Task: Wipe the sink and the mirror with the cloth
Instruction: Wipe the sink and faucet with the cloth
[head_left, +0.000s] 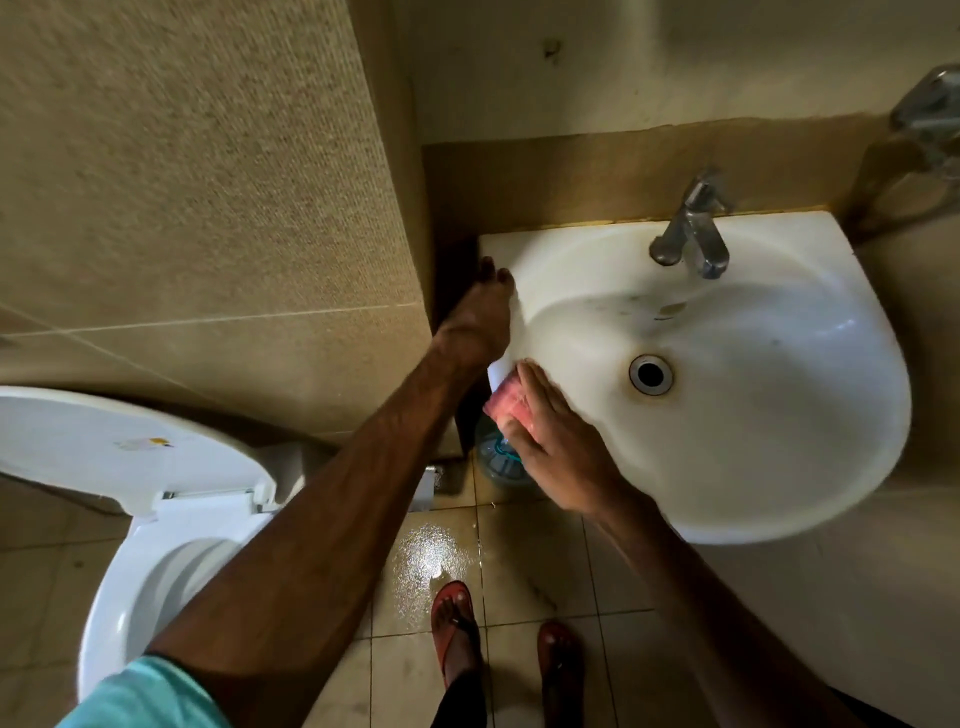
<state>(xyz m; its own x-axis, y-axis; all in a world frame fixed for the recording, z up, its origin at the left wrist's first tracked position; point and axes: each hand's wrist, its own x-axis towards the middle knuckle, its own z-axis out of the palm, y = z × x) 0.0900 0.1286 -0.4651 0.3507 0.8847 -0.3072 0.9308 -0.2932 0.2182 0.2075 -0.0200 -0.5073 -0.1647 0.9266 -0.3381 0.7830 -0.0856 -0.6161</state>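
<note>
A white wall-hung sink (810, 415) fills the right half of the head view, with a chrome tap (693, 228) at its back and a round drain (650, 374) in the bowl. A pink cloth (506, 399) lies on the sink's left rim. My right hand (556, 436) presses flat on the cloth with straight fingers. My left hand (480, 317) rests on the left edge of the sink, fingers stretched toward the back corner. No mirror is in view.
A white toilet (156, 561) with its lid (104, 447) raised stands at the lower left. A textured wall (208, 182) rises close on the left. The tiled floor has a wet patch (431, 556), and my sandalled feet (457, 629) stand below the sink. A teal object (501, 457) sits under the rim.
</note>
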